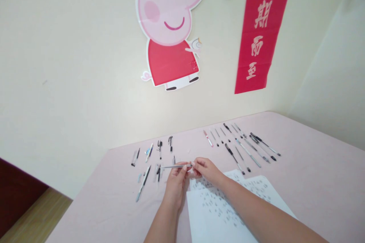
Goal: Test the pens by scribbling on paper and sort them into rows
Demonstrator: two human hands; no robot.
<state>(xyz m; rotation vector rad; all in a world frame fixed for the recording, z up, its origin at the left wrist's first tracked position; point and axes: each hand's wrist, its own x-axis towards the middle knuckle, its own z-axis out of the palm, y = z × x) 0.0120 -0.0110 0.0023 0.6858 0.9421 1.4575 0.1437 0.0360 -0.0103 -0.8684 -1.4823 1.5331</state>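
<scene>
My left hand (177, 178) is closed around a slim grey pen refill (171, 166), which lies almost level and points left. At the refill's right end, the fingers of my right hand (203, 167) are pinched together; the exact part they grip is hidden. Just beyond my left hand is a small dark-tipped pen piece (174, 159). To its left lie a black pen part (159, 173) with clear pieces and a long pen (143, 183) with a dark upper end. Handwritten paper sheets (211, 212) lie beneath my right forearm.
Several pens and parts, including a black pen (160, 149), are spread at the left on the pink tabletop (99, 205). Rows of refills and pens, among them a black-gripped pen (234, 158) and a pink-and-white pen (208, 138), lie at the right. A wall (85, 83) borders the table's far edge.
</scene>
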